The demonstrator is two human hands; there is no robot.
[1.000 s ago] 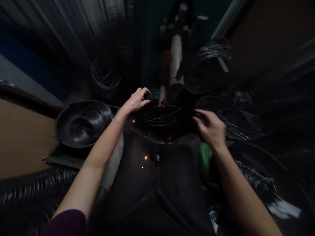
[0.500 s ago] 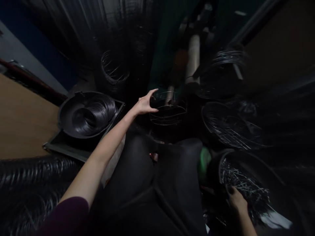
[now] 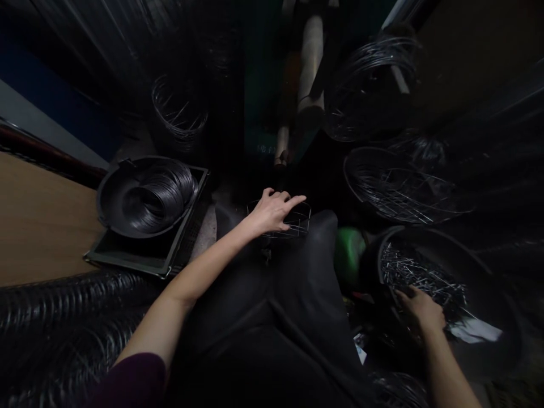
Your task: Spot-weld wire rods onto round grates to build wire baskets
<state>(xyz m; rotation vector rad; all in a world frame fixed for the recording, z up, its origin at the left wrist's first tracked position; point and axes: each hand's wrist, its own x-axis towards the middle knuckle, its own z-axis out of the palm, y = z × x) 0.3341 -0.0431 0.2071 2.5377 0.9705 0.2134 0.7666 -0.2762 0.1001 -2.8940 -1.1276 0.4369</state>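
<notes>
Dim workshop (image 3: 127, 51), coiled wire (image 3: 170, 190) in bowl (image 3: 111, 195), short rods (image 3: 419, 275) in tub (image 3: 476, 269)

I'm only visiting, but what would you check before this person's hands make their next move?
1. Left hand at the round wire frame: ok. Firm grip: cannot tell.
2. Left hand apart from the machine's lower rod: ok, a gap shows in the picture.
3. Right hand at the black tub: ok. Anything between its fingers: cannot tell.
4. Short wire pieces in the tub: ok, a tangled heap.
5. Nothing but wire in the tub: not ok, a white sheet lies there.
6. Wire coil inside the black basin: ok.
</notes>
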